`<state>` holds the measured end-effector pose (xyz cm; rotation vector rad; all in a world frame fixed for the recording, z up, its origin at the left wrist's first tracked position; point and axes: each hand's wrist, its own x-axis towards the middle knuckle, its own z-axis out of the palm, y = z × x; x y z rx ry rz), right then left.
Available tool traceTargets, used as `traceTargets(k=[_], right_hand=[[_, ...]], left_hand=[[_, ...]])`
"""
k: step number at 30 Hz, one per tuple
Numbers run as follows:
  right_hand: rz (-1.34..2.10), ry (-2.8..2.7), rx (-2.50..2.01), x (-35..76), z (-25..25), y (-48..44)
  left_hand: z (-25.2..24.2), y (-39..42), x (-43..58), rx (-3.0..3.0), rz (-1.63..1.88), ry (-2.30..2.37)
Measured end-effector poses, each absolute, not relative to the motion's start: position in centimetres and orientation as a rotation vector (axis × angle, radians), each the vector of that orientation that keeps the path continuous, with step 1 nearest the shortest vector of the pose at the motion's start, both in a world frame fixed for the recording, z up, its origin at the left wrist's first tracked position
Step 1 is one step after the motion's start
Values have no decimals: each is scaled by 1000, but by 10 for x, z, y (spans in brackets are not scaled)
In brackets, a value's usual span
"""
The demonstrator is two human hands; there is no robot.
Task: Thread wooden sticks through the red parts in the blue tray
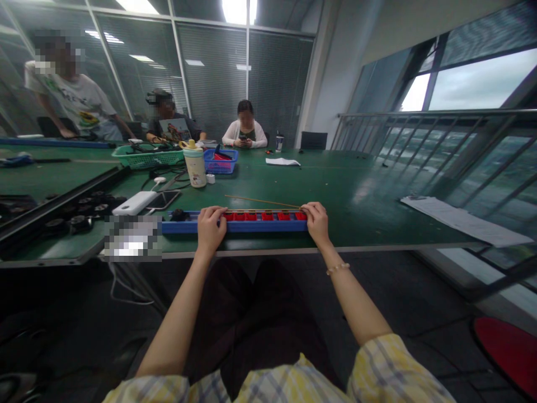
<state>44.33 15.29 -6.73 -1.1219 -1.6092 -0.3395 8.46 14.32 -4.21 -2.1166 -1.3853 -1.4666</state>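
Both our left hand (212,226) and right hand (316,221) curl their fingers closed on the blue tray (260,226) at the near edge of the surface (335,190); a tug towards us could tip it off, spilling its red blocks (267,216). We count one tray, about six red blocks, one thin stick (262,201)

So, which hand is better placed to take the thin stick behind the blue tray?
Right, probably: one end of the thin stick almost touches the right hand on the blue tray; the other end lies apart from the left hand.
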Motion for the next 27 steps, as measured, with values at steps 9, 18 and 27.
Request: traceTargets(k=[9,18,27], right_hand=[[-350,-1512,-1132,447,-63,149],[-521,-1238,-1297,453,-66,143],[-440,-1330,-1169,449,-65,147]], left_hand=[[-42,143,85,-2113,-1463,-1395],[-42,144,85,-2109,-1478,-1374],[-43,146,85,-2068,-1477,-1389]])
